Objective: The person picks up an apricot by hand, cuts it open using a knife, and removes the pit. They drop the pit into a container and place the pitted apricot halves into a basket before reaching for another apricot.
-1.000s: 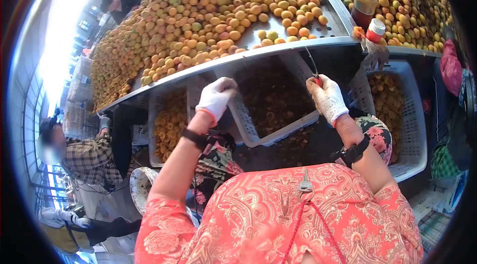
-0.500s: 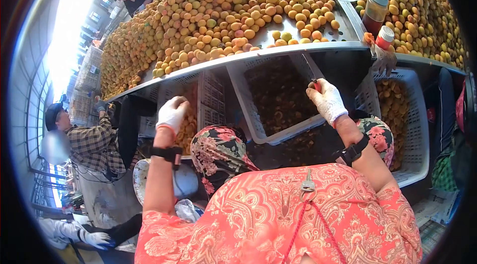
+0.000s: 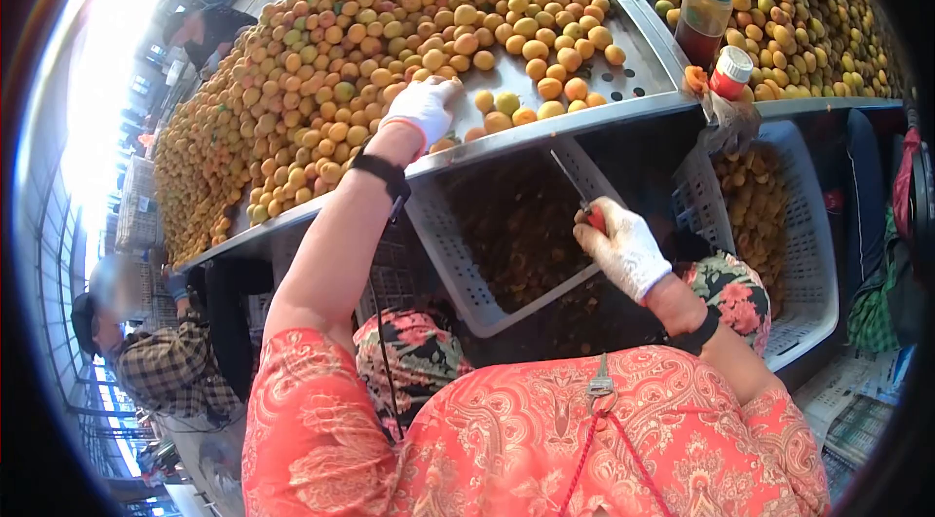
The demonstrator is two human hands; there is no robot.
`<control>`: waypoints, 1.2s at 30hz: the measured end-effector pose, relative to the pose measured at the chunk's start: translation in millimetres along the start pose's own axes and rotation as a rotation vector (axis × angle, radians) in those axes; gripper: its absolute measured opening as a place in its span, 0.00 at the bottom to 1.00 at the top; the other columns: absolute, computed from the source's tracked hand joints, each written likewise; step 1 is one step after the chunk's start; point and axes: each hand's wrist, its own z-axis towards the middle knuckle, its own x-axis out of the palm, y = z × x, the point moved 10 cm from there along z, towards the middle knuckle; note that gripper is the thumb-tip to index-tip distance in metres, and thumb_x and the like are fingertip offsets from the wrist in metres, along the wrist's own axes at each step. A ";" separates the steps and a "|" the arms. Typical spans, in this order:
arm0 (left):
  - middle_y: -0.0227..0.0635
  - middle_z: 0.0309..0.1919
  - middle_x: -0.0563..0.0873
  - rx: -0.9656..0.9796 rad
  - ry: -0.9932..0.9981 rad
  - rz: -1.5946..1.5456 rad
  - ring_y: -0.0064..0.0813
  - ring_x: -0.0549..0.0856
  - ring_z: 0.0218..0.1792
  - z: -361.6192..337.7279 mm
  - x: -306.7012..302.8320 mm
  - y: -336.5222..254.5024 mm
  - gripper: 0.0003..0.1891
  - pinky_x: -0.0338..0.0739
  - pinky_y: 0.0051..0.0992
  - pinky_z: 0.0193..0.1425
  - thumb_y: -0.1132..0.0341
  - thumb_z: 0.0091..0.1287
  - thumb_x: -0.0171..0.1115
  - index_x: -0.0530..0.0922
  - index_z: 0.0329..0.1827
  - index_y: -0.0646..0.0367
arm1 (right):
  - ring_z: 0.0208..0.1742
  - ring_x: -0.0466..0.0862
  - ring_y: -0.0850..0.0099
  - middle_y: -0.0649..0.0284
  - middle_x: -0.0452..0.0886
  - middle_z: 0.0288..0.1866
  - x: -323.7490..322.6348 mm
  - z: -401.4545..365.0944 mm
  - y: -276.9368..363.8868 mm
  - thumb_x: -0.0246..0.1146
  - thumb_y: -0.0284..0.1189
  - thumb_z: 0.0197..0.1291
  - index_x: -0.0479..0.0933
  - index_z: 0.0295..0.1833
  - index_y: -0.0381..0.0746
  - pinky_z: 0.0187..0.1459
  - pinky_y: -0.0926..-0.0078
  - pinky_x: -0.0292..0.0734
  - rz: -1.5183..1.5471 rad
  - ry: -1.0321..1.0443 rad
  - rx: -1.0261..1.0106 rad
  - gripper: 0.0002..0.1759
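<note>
My left hand (image 3: 422, 111), in a white glove, reaches over the metal edge of the sorting table and touches the heap of apricots (image 3: 360, 59). Its fingertips point down among the fruit and are partly hidden, so whether they grip an apricot cannot be made out. In my gloved right hand (image 3: 623, 246) is a small knife (image 3: 592, 216) with a red handle, its thin blade pointing up and to the left. That hand is closed around the handle, above the right side of a grey plastic crate (image 3: 484, 322) with dark, wet-looking pieces inside.
To the right stands another crate (image 3: 816, 293) of apricot pieces. A teal-lidded bottle (image 3: 705, 16) and a white-capped red jar (image 3: 730, 72) stand by the table's metal divider (image 3: 633, 11). At left, a person in a checked shirt (image 3: 166, 371) sits at the table's edge.
My left hand has moved from above the lower left crate up and forward onto the apricots. My right hand has shifted slightly left and down, still with the knife. The view has turned slightly.
</note>
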 end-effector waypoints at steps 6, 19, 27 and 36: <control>0.41 0.73 0.70 -0.217 0.124 0.164 0.45 0.76 0.68 53.5 21.7 29.0 0.33 0.73 0.39 0.70 0.64 0.63 0.61 0.67 0.74 0.52 | 0.47 0.86 0.48 0.43 0.85 0.41 -6.3 2.6 -7.2 0.66 0.34 0.64 0.77 0.50 0.34 0.49 0.60 0.79 0.018 0.022 0.057 0.16; 0.34 0.49 0.87 -0.019 -0.149 -0.748 0.28 0.85 0.49 -13.2 -38.9 -30.1 0.21 0.77 0.23 0.58 0.70 0.65 0.65 0.79 0.62 0.59 | 0.27 0.77 0.71 0.58 0.76 0.25 -30.3 -9.3 22.1 0.60 0.32 0.71 0.73 0.43 0.35 0.32 0.70 0.73 0.320 -0.139 -0.099 0.10; 0.36 0.38 0.87 -0.178 -0.156 -1.360 0.27 0.85 0.34 -214.3 -76.0 -124.4 0.12 0.81 0.28 0.38 0.69 0.70 0.60 0.84 0.53 0.57 | 0.22 0.67 0.88 0.78 0.69 0.27 25.0 -29.9 33.4 0.57 0.29 0.74 0.76 0.53 0.42 0.21 0.88 0.61 0.750 0.198 0.038 0.07; 0.36 0.39 0.86 -0.387 -0.412 -1.026 0.29 0.84 0.45 -422.5 -86.7 -111.1 0.16 0.79 0.29 0.51 0.76 0.60 0.65 0.81 0.52 0.60 | 0.12 0.59 0.88 0.80 0.61 0.19 113.2 1.0 8.3 0.56 0.36 0.75 0.73 0.48 0.51 0.10 0.86 0.52 0.668 0.234 -0.005 0.03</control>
